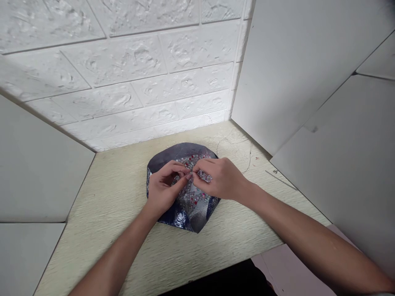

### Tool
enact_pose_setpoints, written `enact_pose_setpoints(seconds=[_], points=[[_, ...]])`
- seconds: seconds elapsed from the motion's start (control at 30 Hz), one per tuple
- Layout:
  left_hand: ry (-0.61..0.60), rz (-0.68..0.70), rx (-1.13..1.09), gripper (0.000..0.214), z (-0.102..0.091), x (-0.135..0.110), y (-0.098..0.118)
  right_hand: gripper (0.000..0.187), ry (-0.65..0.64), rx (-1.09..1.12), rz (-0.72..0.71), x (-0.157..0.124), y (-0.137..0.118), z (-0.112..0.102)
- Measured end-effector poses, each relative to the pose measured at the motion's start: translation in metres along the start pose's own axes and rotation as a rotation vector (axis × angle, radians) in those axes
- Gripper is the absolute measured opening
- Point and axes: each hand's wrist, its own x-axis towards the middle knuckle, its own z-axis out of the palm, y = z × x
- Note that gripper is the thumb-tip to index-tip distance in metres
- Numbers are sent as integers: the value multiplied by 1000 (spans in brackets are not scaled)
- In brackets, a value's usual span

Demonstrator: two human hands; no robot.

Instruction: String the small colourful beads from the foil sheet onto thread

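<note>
**Q:** Workpiece position and finger state?

**A:** A dark silver-patterned sheet, studded with red and clear beads, lies mid-desk. The left hand and right hand close in a pinch above its centre; the held item is too small to identify.

**Q:** Clearance?

**A:** The sheet's far edge sits near a white brick-textured wall. A thin loose thread lies just beside it on the pale ribbed desk, between grey panels.

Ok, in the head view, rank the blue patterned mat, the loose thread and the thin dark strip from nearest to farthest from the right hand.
1. Blue patterned mat: directly under the right hand.
2. Loose thread: on the table, just beyond and right of that hand.
3. Thin dark strip: farther right, near the table's edge.
</note>
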Motion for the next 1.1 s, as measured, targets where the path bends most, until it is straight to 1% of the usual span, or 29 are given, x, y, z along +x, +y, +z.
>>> enact_pose_setpoints(seconds=[0.27,0.47,0.63,0.77,1.1], points=[[9,-6,3,8,1,0,1,18,-22,18,1,1,-1,-1],[62,-110,-20,16,2,0,2,18,13,9,4,1,-1,-2],[74,-115,31,4,1,0,2,19,20,1,10,2,-1,-1],[76,-135,55,6,0,1,4,19,22,3,12,2,-1,-1],[95,-217,-29,11,-3,1,2,19,7,4,26,2,-1,-1]])
